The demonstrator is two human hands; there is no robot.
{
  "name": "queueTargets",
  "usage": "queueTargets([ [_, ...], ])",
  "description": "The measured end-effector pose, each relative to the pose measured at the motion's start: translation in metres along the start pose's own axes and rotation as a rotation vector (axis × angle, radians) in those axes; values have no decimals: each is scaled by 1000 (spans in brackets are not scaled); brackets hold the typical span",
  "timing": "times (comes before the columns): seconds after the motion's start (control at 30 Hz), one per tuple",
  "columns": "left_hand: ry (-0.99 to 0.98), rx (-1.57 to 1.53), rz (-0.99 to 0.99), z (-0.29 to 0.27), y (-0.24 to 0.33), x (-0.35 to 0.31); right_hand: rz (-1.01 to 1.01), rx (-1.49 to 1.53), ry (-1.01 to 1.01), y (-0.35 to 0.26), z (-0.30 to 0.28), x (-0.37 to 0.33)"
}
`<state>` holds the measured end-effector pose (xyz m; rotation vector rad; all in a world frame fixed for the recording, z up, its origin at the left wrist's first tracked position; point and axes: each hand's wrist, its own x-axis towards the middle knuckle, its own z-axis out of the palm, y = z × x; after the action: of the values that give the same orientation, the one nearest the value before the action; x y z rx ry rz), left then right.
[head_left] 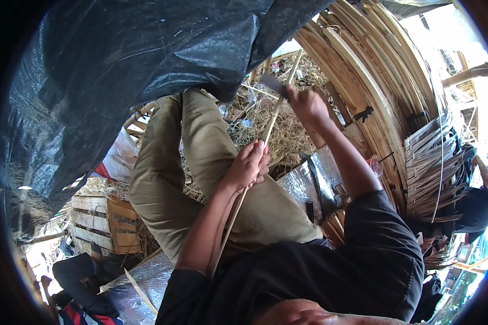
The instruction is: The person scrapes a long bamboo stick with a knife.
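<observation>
Pale straw-yellow on the thin strip (272,123), centre of the frame; dull dark grey on the blade (273,83) above. Olive-khaki on the trousers (203,122), plain black on the shirt (320,271) at lower right. Blue-black with paler patches on the tarpaulin (119,49), upper left. Striped tan and brown across the stacked slats (377,70), upper right.

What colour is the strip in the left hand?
The strip is pale tan, clearest in the head view.

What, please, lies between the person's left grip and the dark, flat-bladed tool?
In the head view, a stretch of the long, thin, pale wooden strip runs from the left grip to the tool.
</observation>
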<state>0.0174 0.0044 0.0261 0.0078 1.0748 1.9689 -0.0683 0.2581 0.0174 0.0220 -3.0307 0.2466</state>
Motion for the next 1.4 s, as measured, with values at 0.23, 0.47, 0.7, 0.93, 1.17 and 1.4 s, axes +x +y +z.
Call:
queueTargets([
  [0.23,8,-94,-16,-4,-4,-5,161,198,-131,-26,-2,-19],
  [0.47,33,-120,12,-5,-1,-7,270,320,-166,-44,-3,-35],
  [0.7,41,-60,-4,-3,1,-8,278,278,-148,-52,-5,-43],
  [0.93,73,-70,-3,-2,-2,-4,261,290,-106,-40,5,-37],
  [1.17,20,-100,-20,-2,-1,-6,353,369,-62,-36,-1,-29],
  [1.4,31,-85,-29,0,-3,-12,416,397,-276,-50,-18,-31],
])
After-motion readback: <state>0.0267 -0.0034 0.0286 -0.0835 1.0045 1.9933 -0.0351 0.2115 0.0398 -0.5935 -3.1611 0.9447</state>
